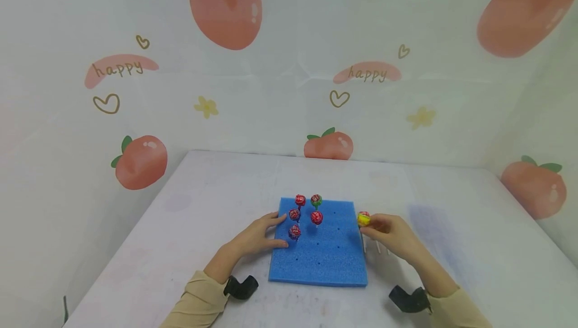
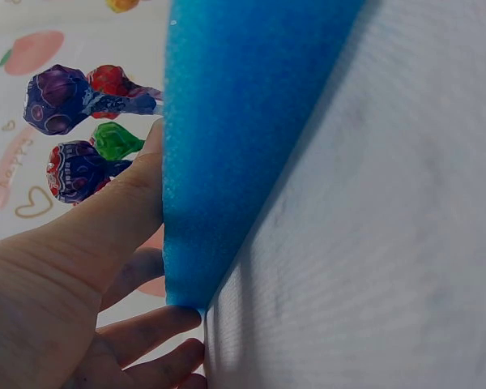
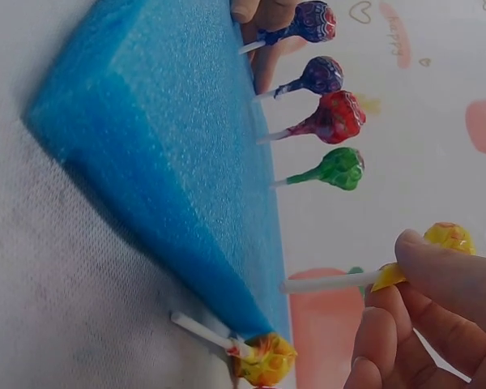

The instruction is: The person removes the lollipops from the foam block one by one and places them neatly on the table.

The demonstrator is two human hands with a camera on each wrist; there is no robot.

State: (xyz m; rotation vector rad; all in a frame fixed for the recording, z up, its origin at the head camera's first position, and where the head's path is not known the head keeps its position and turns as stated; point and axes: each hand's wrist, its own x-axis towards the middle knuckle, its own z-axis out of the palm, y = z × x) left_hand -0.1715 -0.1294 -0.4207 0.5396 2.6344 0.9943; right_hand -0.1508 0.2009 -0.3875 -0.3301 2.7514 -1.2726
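A blue foam block (image 1: pixel 318 274) with small holes lies on the table. Several wrapped lollipops stand in its far left part, among them a green one (image 1: pixel 316 200), a red one (image 1: pixel 316 217) and a purple one (image 1: pixel 294 232). My left hand (image 1: pixel 254 237) rests at the block's left edge, thumb and fingers spread and fairly straight against it. Thumb and fingers of my right hand (image 1: pixel 393 232) pinch a yellow lollipop (image 3: pixel 449 237) below its head, beside the block's right edge. In the right wrist view its white stick points towards the foam.
Another yellow lollipop (image 3: pixel 265 359) lies on the table along the block's right side. White sticks (image 1: pixel 378 248) show under my right hand. A black camera mount sits at each wrist. Behind the table (image 1: pixel 217 182) hangs a white backdrop (image 1: pixel 271 102) with printed fruit.
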